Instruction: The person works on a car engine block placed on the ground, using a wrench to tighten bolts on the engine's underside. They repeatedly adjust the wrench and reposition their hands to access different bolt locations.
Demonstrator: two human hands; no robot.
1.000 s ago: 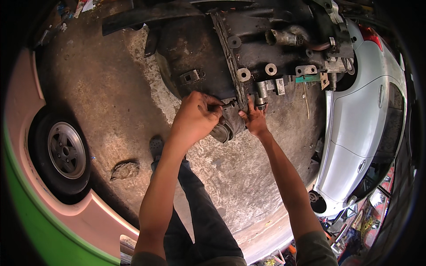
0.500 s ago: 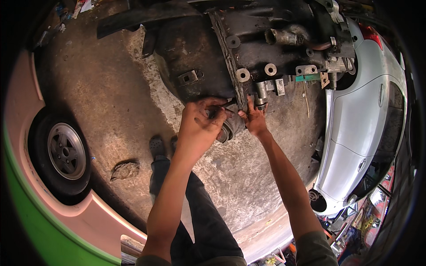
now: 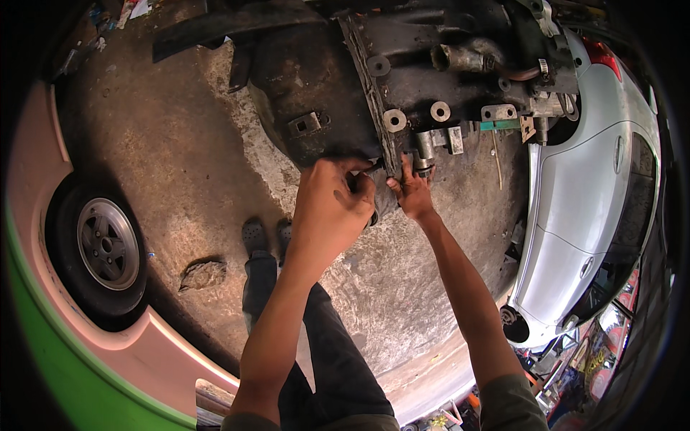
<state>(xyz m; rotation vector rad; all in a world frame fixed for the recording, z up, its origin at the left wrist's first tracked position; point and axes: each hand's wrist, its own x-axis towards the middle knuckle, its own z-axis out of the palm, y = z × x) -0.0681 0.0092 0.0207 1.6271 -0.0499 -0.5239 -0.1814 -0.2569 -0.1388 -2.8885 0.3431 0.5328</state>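
Observation:
A large dark, greasy engine-and-gearbox assembly [image 3: 431,93] hangs over the floor in front of me, a ridged flange seam [image 3: 370,93] running down it. My left hand [image 3: 334,201] is closed at the seam's near end, left of it. Its fingers are curled around a short dark bolt-like piece [image 3: 374,166] that points at the flange; the grip is partly hidden. On the other side of the seam, my right hand [image 3: 412,191] has its fingers apart. They rest against the assembly's near edge beside a metal cylindrical fitting [image 3: 425,146], thumb at the flange end.
A silver car [image 3: 575,230] stands at the right, and a pink-and-green vehicle body [image 3: 32,251] with a wheel [image 3: 108,244] at the left. Stained concrete floor [image 3: 180,144] lies below. Assorted clutter [image 3: 575,373] is piled at the lower right.
My left hand has turned and shifted slightly right, now covering more of the round part beneath it. My right hand stays in nearly the same place.

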